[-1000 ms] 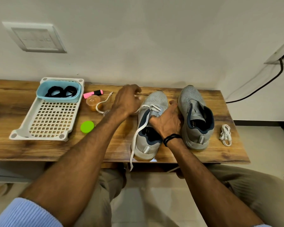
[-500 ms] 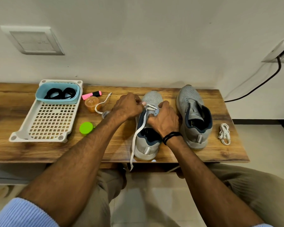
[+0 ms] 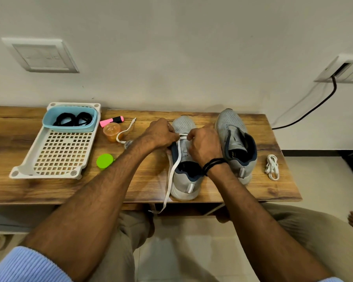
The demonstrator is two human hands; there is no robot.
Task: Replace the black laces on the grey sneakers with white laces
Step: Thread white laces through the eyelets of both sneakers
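Left hand [image 3: 161, 133], right hand [image 3: 204, 147] — on white lace [image 3: 174, 168]

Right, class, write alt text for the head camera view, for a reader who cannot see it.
A person's left hand and right hand pinch a white lace across the front eyelets of a grey sneaker on a wooden table. A second sneaker, laceless, and a bundled white lace lie alongside; black laces sit in a blue tub.
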